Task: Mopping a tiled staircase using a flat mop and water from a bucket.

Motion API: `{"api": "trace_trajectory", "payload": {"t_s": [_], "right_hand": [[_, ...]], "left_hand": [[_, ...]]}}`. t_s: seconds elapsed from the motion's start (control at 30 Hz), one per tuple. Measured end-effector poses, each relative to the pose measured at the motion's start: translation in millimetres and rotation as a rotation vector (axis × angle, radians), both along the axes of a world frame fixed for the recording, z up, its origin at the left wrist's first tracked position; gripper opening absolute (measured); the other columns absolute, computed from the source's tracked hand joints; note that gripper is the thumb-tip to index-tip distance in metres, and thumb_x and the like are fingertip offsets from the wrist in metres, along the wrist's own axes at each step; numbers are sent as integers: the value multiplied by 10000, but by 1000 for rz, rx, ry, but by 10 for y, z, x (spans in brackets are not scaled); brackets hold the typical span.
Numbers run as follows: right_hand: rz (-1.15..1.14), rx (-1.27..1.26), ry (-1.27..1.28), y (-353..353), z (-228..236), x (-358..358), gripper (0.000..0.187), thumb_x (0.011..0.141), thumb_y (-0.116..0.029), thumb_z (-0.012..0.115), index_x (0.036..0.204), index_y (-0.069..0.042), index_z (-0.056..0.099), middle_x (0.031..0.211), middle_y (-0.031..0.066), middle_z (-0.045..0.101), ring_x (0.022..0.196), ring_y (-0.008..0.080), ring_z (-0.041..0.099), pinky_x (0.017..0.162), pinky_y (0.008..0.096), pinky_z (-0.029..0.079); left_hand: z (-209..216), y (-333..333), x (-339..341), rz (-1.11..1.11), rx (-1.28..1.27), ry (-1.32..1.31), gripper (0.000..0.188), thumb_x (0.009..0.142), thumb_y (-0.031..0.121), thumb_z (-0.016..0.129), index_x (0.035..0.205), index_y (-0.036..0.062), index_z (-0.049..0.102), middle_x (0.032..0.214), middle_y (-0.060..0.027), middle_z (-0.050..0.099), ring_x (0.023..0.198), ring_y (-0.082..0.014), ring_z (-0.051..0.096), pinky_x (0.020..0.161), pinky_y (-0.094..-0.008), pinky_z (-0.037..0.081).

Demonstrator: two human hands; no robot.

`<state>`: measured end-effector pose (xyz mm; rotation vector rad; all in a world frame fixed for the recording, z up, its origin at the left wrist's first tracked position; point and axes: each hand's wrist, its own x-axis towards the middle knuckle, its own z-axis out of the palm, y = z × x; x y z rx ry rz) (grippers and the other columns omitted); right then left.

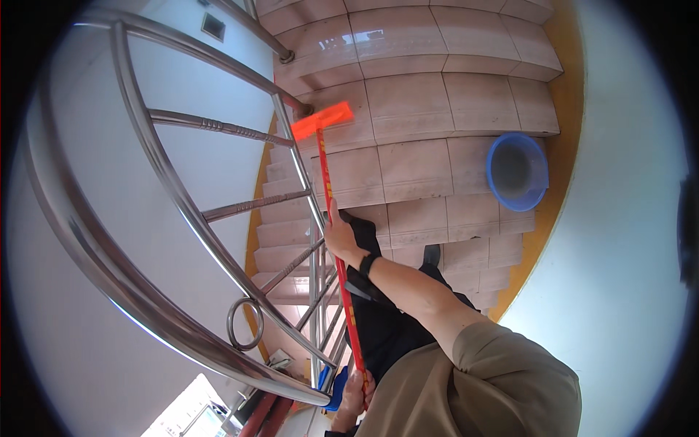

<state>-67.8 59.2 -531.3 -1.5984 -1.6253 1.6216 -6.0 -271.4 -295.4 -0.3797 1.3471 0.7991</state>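
Note:
A red pole (326,171) with a flat, bright orange T-shaped head (322,121) slants across the stairs. This head lies over a tiled step close to the railing; whether it is a brush, mop or squeegee I cannot tell. Partway up the pole, my right hand (342,234) is wrapped round it, a black band on the wrist. Low in the view, my left hand (354,393) grips the pole near its bottom end. To the right, a blue basin (545,173) holding greyish water stands on a step against the wall side.
A curved stainless-steel railing (171,171) with a ring (245,324) runs along the left. Pinkish tiled steps (408,102) rise ahead and drop away behind the railing. The white wall (626,240) bounds the right. My legs stand on the stairs; a blue object (336,390) shows beside my left hand.

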Motion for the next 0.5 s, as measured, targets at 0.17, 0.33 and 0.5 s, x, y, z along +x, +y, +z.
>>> {"api": "trace_trajectory", "payload": {"t_s": [0.17,0.33,0.5], "right_hand": [[10,-131,89,-524,270,289,773,1004,-142,476,1628,-97,21,764,275,666,670,455,659,621,557,505],[-12,-77,42,-35,93,138,762,998,-136,472,1624,-78,42,804,290,680,735,472,665,676,567,509],[9,-94,29,247,65,39,747,992,-145,481,1614,-60,75,805,294,679,786,487,667,711,556,524]], "left_hand": [[128,-533,256,-339,-99,366,498,1080,544,382,883,127,568,674,10,484,549,-90,411,533,-259,342],[44,16,66,-325,-34,160,510,1058,596,414,1013,112,571,711,24,501,628,-84,445,606,-253,401],[-52,244,61,6,3,-18,489,1065,579,399,992,105,499,619,-6,426,426,-111,361,395,-259,308]]}}
